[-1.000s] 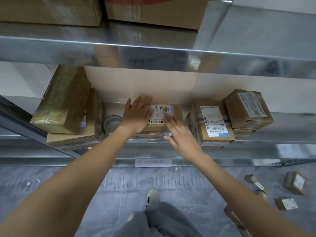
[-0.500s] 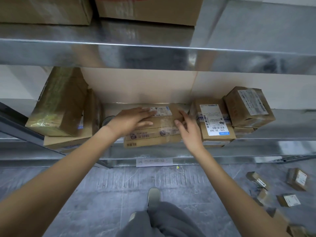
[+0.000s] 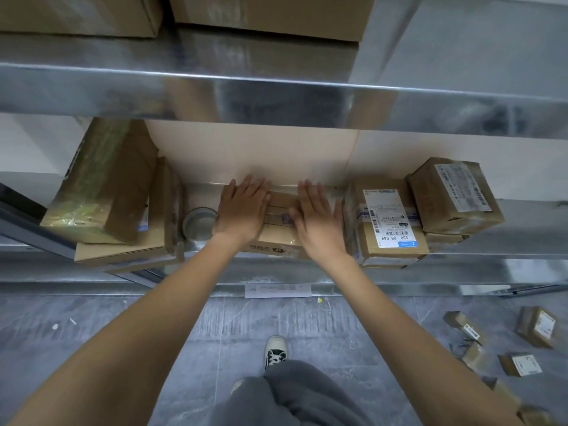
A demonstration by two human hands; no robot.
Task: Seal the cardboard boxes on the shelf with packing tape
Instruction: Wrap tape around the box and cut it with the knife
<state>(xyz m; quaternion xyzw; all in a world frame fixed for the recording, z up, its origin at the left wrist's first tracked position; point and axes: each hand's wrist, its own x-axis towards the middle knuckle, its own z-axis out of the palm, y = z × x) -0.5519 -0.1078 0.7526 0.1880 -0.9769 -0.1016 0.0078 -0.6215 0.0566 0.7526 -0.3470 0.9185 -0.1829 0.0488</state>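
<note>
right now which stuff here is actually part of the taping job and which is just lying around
In the job:
- box on the shelf, under both flat hands: left hand, right hand
- tape roll beside it
- labelled boxes to the right

Lying about:
- small boxes on the floor
- paper slip at the shelf's foot

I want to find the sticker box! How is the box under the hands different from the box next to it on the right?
The middle box lies flat under both hands, left hand and right hand; the labelled box is untouched. The labelled box shows a big white shipping label; the middle box shows only a taped seam. Both are brown cardboard on the metal shelf.
</note>
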